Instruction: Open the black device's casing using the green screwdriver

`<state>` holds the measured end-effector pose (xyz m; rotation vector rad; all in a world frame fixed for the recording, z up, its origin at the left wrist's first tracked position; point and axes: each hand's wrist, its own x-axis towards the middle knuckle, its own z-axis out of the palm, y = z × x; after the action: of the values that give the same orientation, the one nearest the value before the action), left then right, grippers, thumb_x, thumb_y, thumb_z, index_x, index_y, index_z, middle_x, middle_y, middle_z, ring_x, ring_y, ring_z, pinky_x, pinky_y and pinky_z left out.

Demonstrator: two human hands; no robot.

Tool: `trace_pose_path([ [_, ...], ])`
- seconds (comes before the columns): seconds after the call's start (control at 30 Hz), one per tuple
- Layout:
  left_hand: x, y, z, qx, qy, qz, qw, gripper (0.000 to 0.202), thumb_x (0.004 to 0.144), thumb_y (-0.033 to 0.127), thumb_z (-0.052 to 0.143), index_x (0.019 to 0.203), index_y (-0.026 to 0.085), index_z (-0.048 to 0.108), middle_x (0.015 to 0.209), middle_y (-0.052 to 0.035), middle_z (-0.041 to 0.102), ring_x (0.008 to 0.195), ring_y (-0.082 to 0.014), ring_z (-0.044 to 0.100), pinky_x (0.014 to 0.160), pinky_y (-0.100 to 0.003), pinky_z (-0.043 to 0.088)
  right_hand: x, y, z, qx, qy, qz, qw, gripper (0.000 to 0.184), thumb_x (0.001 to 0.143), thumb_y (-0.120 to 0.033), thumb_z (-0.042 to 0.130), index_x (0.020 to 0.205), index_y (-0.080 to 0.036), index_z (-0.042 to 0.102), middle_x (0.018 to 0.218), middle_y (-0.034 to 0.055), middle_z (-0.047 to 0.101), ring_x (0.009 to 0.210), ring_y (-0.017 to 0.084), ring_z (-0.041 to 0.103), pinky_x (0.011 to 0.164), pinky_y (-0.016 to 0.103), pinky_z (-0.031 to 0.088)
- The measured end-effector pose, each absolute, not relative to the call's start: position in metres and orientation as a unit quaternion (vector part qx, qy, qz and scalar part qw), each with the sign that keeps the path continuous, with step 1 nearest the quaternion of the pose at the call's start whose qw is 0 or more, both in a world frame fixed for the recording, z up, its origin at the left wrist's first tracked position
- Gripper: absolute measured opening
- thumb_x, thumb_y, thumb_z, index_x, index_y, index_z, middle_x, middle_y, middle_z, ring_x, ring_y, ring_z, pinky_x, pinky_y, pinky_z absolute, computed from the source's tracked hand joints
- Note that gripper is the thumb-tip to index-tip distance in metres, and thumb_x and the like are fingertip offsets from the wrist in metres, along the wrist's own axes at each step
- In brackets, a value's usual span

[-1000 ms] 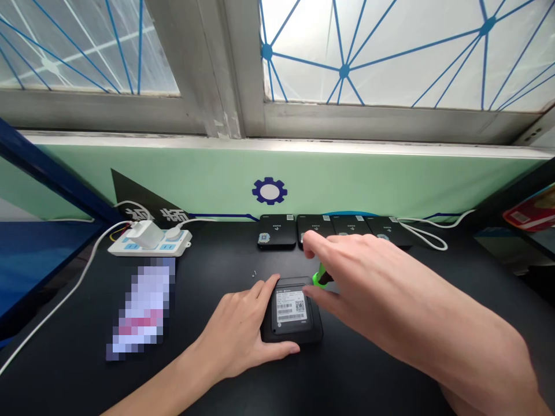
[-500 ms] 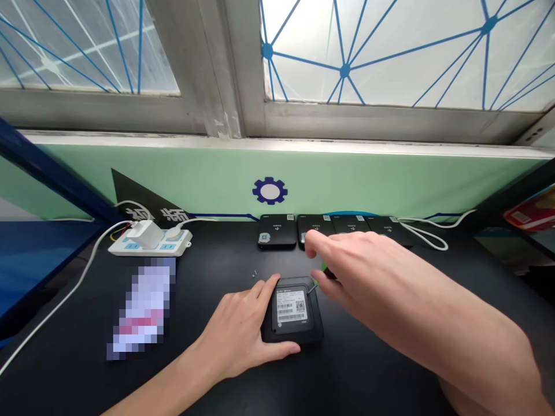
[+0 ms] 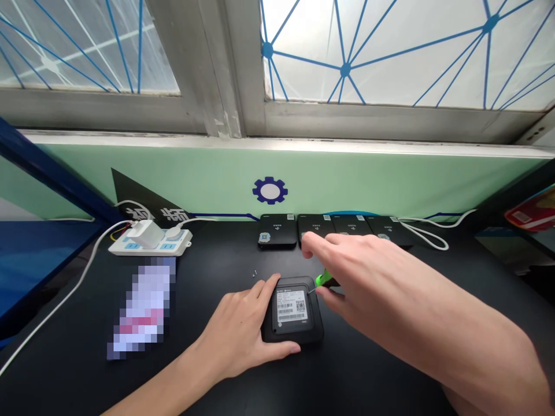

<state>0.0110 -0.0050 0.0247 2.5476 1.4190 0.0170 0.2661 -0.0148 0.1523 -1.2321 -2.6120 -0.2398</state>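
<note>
A square black box [image 3: 292,338] with a white printed label [image 3: 291,306] on its upper face lies flat on the black table. My left hand [image 3: 245,323] grips its left side, fingers along the far left edge and thumb along the near edge. From the right, my right hand [image 3: 347,268] holds a screwdriver [image 3: 321,279] with a green and dark handle, most of which is hidden by the hand. The thin metal shaft slants down to the box's upper right corner, beside the label. Two small screws [image 3: 254,274] lie on the table just beyond my left fingers.
Several similar black boxes [image 3: 277,231] stand in a row along the green wall. At the left are a white power strip [image 3: 150,241] with plugs and a pixelated item [image 3: 145,309]. White cable [image 3: 427,234] loops at the back right.
My right hand has shifted slightly, and the screwdriver is held lower, with more of its green part showing. My left hand and the box stay where they were.
</note>
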Motion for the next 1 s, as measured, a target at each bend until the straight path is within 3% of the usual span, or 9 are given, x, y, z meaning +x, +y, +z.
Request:
trace_pose_path([
  [0.1,0.0111,-0.0048,0.0259,0.868,0.482,0.001,0.121,0.114,0.084,0.082,0.078,0.169,0.014,0.046,0.142,-0.0226,0.075,0.111,-0.0472,0.080,0.088,-0.055,0.066,0.2618,-0.0137,0.1547,-0.461,-0.874,-0.105,0.111,0.016,0.108,-0.034,0.064,0.114,-0.019,0.065,0.093,0.0051,0.072,0.070,0.025,0.065,0.060,0.042,0.043],
  [0.17,0.0113,-0.0046,0.0259,0.868,0.482,-0.004,0.122,0.115,0.084,0.081,0.079,0.170,0.014,0.045,0.143,-0.0227,0.074,0.112,-0.0471,0.080,0.089,-0.055,0.065,0.2625,-0.0120,0.1547,-0.475,-0.870,-0.098,0.095,0.014,0.112,-0.034,0.058,0.105,-0.022,0.063,0.079,0.0003,0.065,0.058,0.022,0.057,0.054,0.040,0.037],
  [0.27,0.0116,-0.0046,0.0256,0.866,0.485,-0.010,0.119,0.116,0.084,0.082,0.078,0.171,0.014,0.043,0.146,-0.0229,0.072,0.114,-0.0469,0.079,0.091,-0.056,0.065,0.2667,-0.0114,0.1517,-0.457,-0.879,-0.097,0.098,0.008,0.107,-0.022,0.060,0.114,-0.022,0.065,0.094,0.0033,0.072,0.072,0.022,0.065,0.060,0.039,0.043],
  [0.4,0.0117,-0.0050,0.0256,0.865,0.487,-0.015,0.121,0.117,0.084,0.084,0.077,0.172,0.015,0.042,0.147,-0.0229,0.072,0.117,-0.0469,0.078,0.093,-0.055,0.064,0.2663,-0.0158,0.1508,-0.414,-0.895,-0.125,0.110,0.033,0.097,-0.011,0.063,0.130,-0.016,0.065,0.122,0.0108,0.074,0.098,0.027,0.071,0.074,0.042,0.051],
  [0.5,0.0111,-0.0051,0.0249,0.865,0.486,-0.012,0.123,0.115,0.085,0.083,0.077,0.171,0.015,0.043,0.144,-0.0219,0.074,0.115,-0.0459,0.079,0.091,-0.054,0.065,0.2636,-0.0162,0.1540,-0.430,-0.887,-0.121,0.112,0.008,0.106,-0.021,0.062,0.112,-0.019,0.067,0.106,0.0082,0.074,0.084,0.027,0.070,0.065,0.042,0.047],
  [0.57,0.0106,-0.0051,0.0244,0.865,0.487,-0.009,0.121,0.114,0.085,0.082,0.078,0.171,0.016,0.044,0.143,-0.0212,0.074,0.113,-0.0450,0.080,0.090,-0.053,0.065,0.2638,-0.0137,0.1551,-0.445,-0.884,-0.101,0.099,0.009,0.110,-0.024,0.061,0.102,-0.023,0.065,0.094,0.0040,0.072,0.071,0.023,0.065,0.061,0.041,0.042],
  [0.63,0.0104,-0.0052,0.0246,0.866,0.486,-0.005,0.118,0.115,0.084,0.082,0.078,0.171,0.016,0.044,0.143,-0.0214,0.074,0.112,-0.0455,0.079,0.090,-0.054,0.065,0.2652,-0.0113,0.1546,-0.451,-0.884,-0.088,0.083,0.006,0.107,-0.018,0.063,0.109,-0.023,0.065,0.097,0.0032,0.074,0.072,0.022,0.065,0.064,0.040,0.044],
  [0.77,0.0110,-0.0052,0.0263,0.865,0.486,-0.003,0.125,0.115,0.084,0.083,0.078,0.170,0.015,0.045,0.143,-0.0218,0.074,0.113,-0.0463,0.079,0.091,-0.055,0.064,0.2663,-0.0132,0.1528,-0.429,-0.893,-0.094,0.100,0.037,0.102,-0.012,0.066,0.138,-0.019,0.059,0.137,0.0086,0.073,0.106,0.026,0.072,0.084,0.044,0.051],
  [1.0,0.0094,-0.0052,0.0227,0.865,0.487,0.017,0.120,0.112,0.084,0.085,0.075,0.170,0.020,0.046,0.143,-0.0208,0.074,0.114,-0.0460,0.079,0.092,-0.053,0.064,0.2649,-0.0137,0.1585,-0.435,-0.895,-0.046,0.086,0.024,0.096,-0.010,0.067,0.117,-0.021,0.061,0.105,0.0009,0.069,0.088,0.021,0.067,0.072,0.040,0.046],
])
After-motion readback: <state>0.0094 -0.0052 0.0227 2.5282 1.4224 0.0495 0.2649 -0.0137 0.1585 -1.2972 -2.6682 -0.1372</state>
